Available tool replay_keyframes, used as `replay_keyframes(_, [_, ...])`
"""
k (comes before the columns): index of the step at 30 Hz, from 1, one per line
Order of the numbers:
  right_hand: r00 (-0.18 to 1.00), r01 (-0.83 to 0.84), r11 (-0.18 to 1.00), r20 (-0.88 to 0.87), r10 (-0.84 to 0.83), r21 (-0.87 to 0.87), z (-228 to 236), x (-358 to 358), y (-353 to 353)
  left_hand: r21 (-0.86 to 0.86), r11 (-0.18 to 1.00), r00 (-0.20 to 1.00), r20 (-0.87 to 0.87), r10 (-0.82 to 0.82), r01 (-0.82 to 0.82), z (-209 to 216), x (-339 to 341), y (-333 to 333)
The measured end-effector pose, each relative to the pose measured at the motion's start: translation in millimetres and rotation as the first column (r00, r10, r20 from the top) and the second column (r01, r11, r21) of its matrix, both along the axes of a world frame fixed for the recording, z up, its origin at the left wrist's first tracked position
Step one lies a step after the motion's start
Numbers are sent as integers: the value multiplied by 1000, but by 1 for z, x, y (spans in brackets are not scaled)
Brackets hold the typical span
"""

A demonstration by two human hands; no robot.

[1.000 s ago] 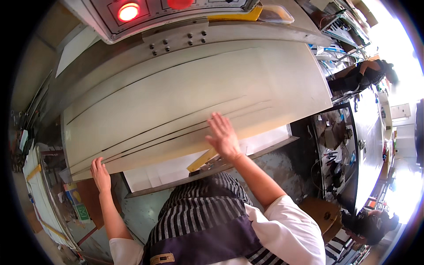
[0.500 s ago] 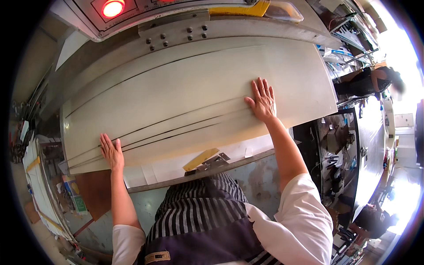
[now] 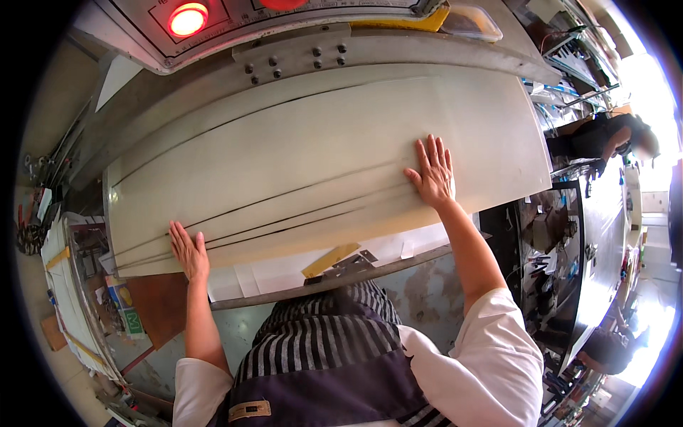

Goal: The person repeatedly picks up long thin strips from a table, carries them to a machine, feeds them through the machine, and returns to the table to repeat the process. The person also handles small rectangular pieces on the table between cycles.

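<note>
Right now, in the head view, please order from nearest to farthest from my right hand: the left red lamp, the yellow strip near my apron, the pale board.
1. Pale board: under your right hand.
2. Yellow strip: lower left of the hand.
3. Left red lamp: far upper left.

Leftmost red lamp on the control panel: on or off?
On. The red lamp glows, its centre blown out to near white, with a red cast on the control panel around it.
</note>
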State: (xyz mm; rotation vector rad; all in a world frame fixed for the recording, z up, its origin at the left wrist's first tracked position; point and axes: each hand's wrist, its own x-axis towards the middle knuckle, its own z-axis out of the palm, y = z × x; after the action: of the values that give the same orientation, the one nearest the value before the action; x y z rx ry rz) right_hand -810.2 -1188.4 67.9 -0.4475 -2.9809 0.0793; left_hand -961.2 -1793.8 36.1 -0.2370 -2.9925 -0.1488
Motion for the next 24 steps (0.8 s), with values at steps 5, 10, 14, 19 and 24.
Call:
replay_keyframes(5, [1000, 20, 1000, -6, -20, -5, -2, 4, 1, 37, 998, 992, -113, -49, 53, 2, 2, 10])
replay_keyframes(10, [1000, 12, 1000, -10, -12, -10, -1, 3, 0, 116, 992, 983, -178, -37, 59, 6, 8, 13])
replay_keyframes(14, [1000, 15, 1000, -9, -15, -6, -1, 2, 0, 106, 993, 983, -179, -28, 47, 6, 9, 15])
replay_keyframes(19, [1000, 11, 1000, -13, -11, -22, 0, 3, 0, 95, 994, 988, -148, -45, 60, 8, 10, 13])
replay_keyframes(24, [1000, 9, 1000, -17, -10, -23, 6, 3, -3, 42, 998, 992, -121, -47, 53, 6, 10, 9])
